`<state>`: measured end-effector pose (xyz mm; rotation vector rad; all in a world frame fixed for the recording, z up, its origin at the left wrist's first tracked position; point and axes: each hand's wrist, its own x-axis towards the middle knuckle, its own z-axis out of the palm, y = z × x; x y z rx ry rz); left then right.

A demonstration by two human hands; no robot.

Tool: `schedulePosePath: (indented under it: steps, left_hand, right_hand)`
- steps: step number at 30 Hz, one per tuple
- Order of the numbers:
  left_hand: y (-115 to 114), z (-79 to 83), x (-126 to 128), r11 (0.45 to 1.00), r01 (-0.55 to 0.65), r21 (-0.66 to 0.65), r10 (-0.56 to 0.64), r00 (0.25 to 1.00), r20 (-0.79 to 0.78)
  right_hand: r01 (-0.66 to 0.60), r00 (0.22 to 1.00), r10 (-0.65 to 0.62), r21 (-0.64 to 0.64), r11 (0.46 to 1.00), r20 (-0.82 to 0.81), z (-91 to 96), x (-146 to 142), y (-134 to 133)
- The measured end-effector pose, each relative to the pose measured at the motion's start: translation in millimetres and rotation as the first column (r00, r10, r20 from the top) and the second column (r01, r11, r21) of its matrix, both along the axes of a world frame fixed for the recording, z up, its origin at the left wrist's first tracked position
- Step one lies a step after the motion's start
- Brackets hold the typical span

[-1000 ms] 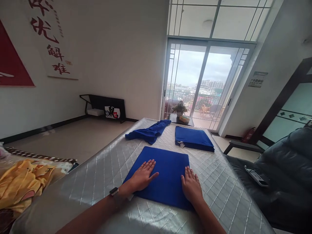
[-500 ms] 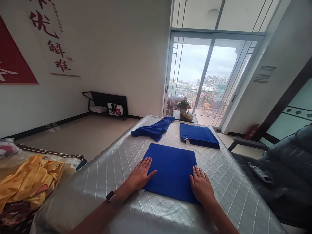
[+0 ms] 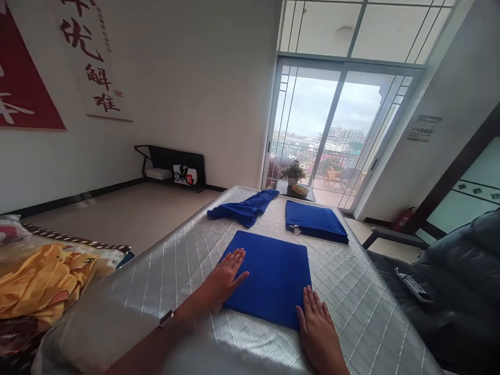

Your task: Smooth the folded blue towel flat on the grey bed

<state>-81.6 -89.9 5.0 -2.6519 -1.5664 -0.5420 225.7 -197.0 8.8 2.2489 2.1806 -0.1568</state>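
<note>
A flat, square blue folded cloth [image 3: 269, 276] lies in front of me on the silvery quilted mattress [image 3: 351, 291]. My left hand [image 3: 226, 276] rests flat on its left edge, fingers stretched out and thumb apart. At the lower right corner of the cloth, my right hand [image 3: 318, 325] lies with straight fingers along the edge. Neither hand grips anything. Beyond the cloth, to the right, sits a stack of folded blue cloths [image 3: 316, 220] with a white tag showing. A crumpled blue cloth [image 3: 248, 208] is spread out at the far left.
To my left, a yellow garment [image 3: 50, 281] lies on a heap of bedding. A dark armchair [image 3: 449, 276] with a remote-like device [image 3: 416, 286] on it stands close on the right. Past the mattress are a small table with a potted plant [image 3: 294, 173] and sliding glass doors [image 3: 312, 130].
My right hand has slid down the right edge towards the near corner of the cloth. My left hand stays flat near the left edge. The view has shifted slightly.
</note>
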Motion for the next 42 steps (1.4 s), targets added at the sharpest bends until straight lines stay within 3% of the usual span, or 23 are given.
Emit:
schedulePosePath:
  steps: [3, 6, 9, 12, 14, 17, 21, 26, 31, 42]
  left_hand:
    - [-17.1, 14.0, 34.8, 0.985, 0.17, -0.012, -0.17, 0.985, -0.01]
    - [-37.4, 21.6, 85.7, 0.922, 0.383, -0.056, -0.384, 0.923, -0.02]
    - [-51.3, 23.5, 129.9, 0.865, 0.482, -0.14, -0.484, 0.875, 0.017]
    - [-55.3, 19.8, 146.7, 0.837, 0.507, -0.207, -0.509, 0.859, 0.049]
    - [-53.7, 15.0, 140.2, 0.84, 0.493, -0.228, -0.494, 0.868, 0.057]
    - [-47.9, 7.7, 109.0, 0.884, 0.4, -0.244, -0.404, 0.914, 0.035]
    - [-40.8, 1.8, 46.2, 0.962, 0.124, -0.244, -0.138, 0.99, -0.039]
    - [-43.1, -6.0, -8.9, 0.968, -0.117, -0.222, 0.1, 0.991, -0.086]
    - [-48.4, -15.6, -14.0, 0.979, -0.148, -0.14, 0.14, 0.988, -0.067]
    - [-46.9, -28.3, -16.8, 0.985, -0.133, -0.109, 0.129, 0.99, -0.05]
  right_hand:
    - [0.02, 1.0, -0.019, 0.001, 1.0, -0.02, -0.4, -0.6, -1.3]
    - [0.012, 1.0, -0.012, 0.009, 1.0, -0.023, 1.2, 0.0, -3.3]
    - [-0.02, 1.0, 0.02, -0.01, 1.0, 0.016, 2.8, 1.0, -4.4]
    - [-0.023, 0.997, 0.025, -0.03, 0.999, 0.071, 3.9, 0.9, -4.4]
    - [-0.015, 0.996, 0.018, -0.034, 0.999, 0.085, 4.8, 0.1, -4.4]
    - [0.018, 0.997, -0.015, -0.041, 0.999, 0.073, 5.8, -0.9, -4.4]
    - [0.023, 0.998, -0.021, -0.029, 0.999, 0.059, 4.6, -0.8, -4.8]
    - [0.012, 0.999, -0.012, 0.001, 1.0, 0.043, -2.1, 1.4, -4.1]
    - [0.0, 0.999, -0.002, 0.046, 0.999, 0.043, -11.7, 5.1, -3.1]
    - [0.003, 1.0, -0.004, 0.063, 0.998, 0.013, -21.9, 11.2, -0.2]
